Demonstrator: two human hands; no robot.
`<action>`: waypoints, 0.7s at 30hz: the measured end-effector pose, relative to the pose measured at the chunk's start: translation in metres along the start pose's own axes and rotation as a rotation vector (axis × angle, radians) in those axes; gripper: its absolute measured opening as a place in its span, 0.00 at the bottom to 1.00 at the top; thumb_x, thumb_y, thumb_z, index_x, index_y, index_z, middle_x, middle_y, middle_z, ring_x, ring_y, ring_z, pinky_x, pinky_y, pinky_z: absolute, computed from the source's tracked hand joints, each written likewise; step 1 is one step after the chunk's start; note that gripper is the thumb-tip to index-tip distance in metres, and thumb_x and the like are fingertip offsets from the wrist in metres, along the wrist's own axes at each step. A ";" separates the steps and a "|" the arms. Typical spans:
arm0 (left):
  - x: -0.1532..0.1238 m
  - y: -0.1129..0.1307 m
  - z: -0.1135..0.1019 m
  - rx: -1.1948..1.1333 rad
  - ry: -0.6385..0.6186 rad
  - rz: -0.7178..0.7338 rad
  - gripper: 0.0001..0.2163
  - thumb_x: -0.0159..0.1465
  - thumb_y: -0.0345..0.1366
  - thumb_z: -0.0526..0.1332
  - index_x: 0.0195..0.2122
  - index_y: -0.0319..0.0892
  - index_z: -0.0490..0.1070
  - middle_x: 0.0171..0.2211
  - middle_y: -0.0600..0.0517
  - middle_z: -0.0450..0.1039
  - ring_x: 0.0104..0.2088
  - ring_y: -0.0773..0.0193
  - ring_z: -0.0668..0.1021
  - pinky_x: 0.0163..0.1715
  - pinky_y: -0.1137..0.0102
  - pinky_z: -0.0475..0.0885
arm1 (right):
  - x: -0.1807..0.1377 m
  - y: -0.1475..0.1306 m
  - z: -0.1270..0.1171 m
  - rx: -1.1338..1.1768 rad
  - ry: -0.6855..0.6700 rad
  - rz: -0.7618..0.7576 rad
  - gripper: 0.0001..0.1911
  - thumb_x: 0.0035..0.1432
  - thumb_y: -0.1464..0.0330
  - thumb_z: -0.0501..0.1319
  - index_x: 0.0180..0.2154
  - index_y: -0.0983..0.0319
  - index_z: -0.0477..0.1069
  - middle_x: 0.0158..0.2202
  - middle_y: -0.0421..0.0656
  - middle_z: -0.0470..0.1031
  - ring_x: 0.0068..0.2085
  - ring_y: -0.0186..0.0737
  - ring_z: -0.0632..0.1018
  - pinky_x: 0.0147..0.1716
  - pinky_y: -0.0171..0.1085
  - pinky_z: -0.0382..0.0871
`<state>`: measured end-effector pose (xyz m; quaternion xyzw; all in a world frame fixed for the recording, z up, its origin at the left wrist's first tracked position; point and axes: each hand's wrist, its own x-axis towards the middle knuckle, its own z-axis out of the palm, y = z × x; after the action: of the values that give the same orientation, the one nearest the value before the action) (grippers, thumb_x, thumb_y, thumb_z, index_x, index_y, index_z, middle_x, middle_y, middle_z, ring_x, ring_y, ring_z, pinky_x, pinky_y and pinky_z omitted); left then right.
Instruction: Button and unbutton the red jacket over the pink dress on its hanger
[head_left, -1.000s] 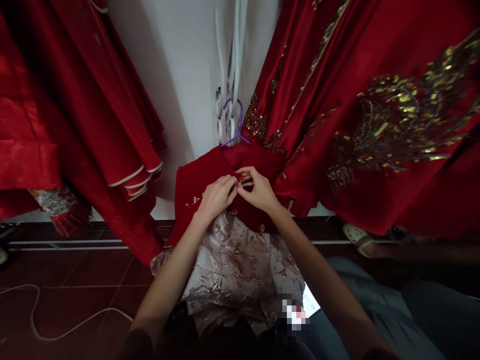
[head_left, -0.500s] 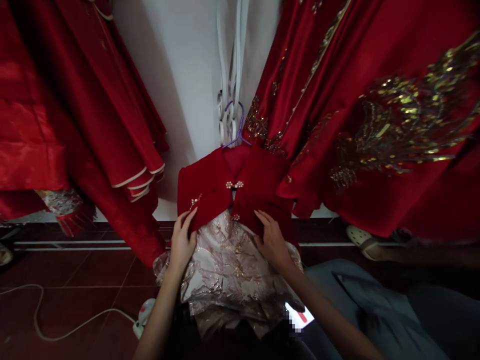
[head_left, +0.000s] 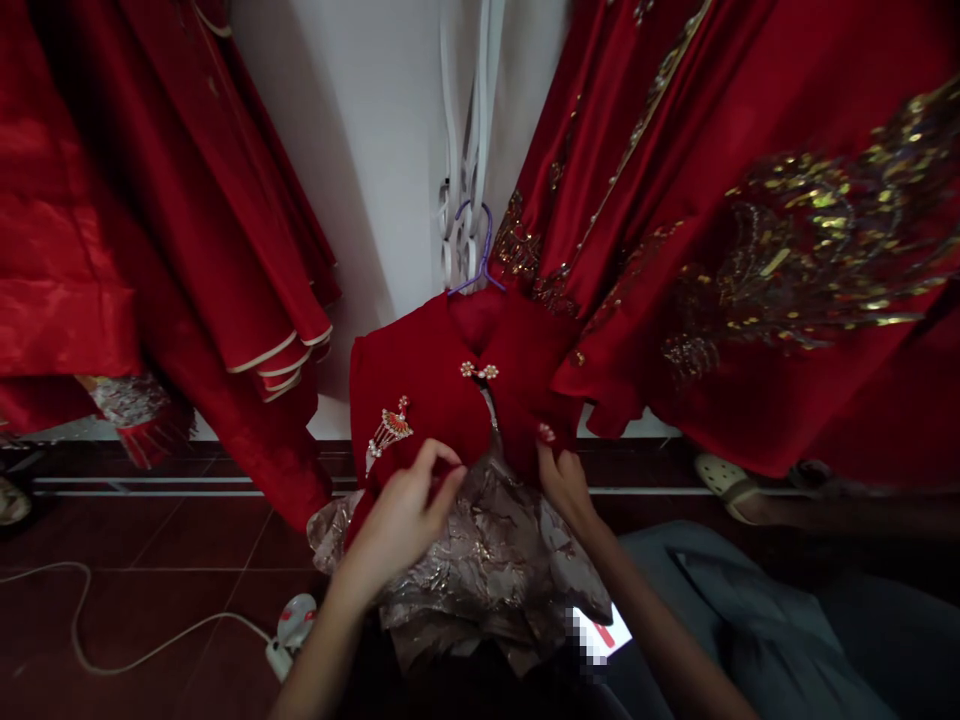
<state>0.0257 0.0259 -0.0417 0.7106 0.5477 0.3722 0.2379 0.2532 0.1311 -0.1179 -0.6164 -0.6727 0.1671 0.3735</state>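
Note:
A small red cape-like jacket hangs on a purple hanger against the white wall, closed by a pearl clasp at the chest, with a fan-shaped brooch on its left side. Below it spreads a pale gold brocade skirt. My left hand pinches the jacket's lower left hem, fingers closed on the cloth. My right hand grips the lower right hem, fingertips tucked into the fabric.
Long red gowns hang at left and a gold-embroidered red gown at right. A white cable and a plug lie on the dark red floor tiles. A sandalled foot of another person shows at right.
My hands left the pearl clasp at the chest, dropped to the jacket's lower edge and took hold of the hems. The brooch on the left side now shows fully.

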 end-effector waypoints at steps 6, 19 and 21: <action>0.033 -0.043 0.074 0.103 0.026 -0.113 0.08 0.67 0.36 0.46 0.44 0.41 0.57 0.30 0.47 0.73 0.28 0.57 0.78 0.28 0.69 0.66 | 0.018 -0.009 -0.052 0.272 -0.031 -0.202 0.18 0.58 0.54 0.54 0.39 0.60 0.72 0.39 0.46 0.77 0.40 0.45 0.77 0.43 0.43 0.71; 0.010 -0.029 0.122 0.209 -0.204 0.070 0.16 0.57 0.29 0.55 0.48 0.37 0.70 0.47 0.35 0.72 0.48 0.46 0.73 0.48 0.56 0.69 | 0.003 -0.096 0.035 0.102 -0.257 -0.489 0.15 0.57 0.71 0.54 0.47 0.56 0.61 0.35 0.42 0.74 0.34 0.40 0.76 0.34 0.35 0.68; 0.001 -0.026 0.105 0.147 -0.196 0.102 0.23 0.56 0.32 0.58 0.55 0.36 0.65 0.54 0.35 0.65 0.54 0.46 0.69 0.53 0.55 0.65 | 0.012 -0.088 0.046 -0.050 -0.268 -0.470 0.18 0.56 0.72 0.53 0.49 0.55 0.61 0.33 0.41 0.73 0.32 0.41 0.76 0.30 0.34 0.65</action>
<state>0.0930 0.0413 -0.1254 0.7861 0.5107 0.2716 0.2180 0.1594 0.1367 -0.0846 -0.4249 -0.8447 0.1391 0.2941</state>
